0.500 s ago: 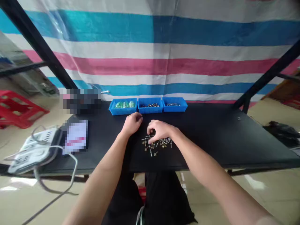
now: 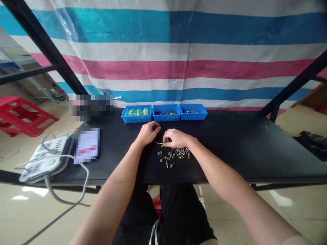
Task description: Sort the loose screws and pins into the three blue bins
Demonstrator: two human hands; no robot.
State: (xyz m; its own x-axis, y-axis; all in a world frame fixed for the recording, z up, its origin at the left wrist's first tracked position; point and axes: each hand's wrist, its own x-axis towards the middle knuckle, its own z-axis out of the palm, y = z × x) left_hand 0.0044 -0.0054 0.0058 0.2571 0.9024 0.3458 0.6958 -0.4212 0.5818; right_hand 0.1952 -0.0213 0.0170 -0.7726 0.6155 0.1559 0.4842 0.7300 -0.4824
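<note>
**My right hand [image 2: 176, 138] at the loose rivets [image 2: 167, 163] and screws [image 2: 172, 165]**

At the far left, a red stool [image 2: 27, 117] stands on the floor. Next comes a white power strip [image 2: 47, 158] with grey cables, lying at the left end of the black table [image 2: 230, 146]. Just to its right there is a flat pale thing [image 2: 87, 144], too blurred for me to name.

Further right, along the back of the table, is the left blue bin [image 2: 137, 119], in which I see green packets [image 2: 138, 111]. My left hand [image 2: 150, 132] is in front, near the corner where this bin meets the middle blue bin [image 2: 166, 118]. Its fingers are bent inward toward the thumb; whether they hold something, I cannot tell. In the middle bin lie small brass-coloured pieces [image 2: 166, 112].

The rivets and screws are spread on the table in front of me, partly below my right hand. This hand has its fingers curled and the thumb near to them. One silver rivet sticks out to the left beside the thumb, but I cannot tell if the fingers are clamped on it.

The right blue bin [image 2: 194, 116] contains thin metal pins [image 2: 190, 111]. Near the table's right edge lies one small metal piece [image 2: 265, 128].
</note>
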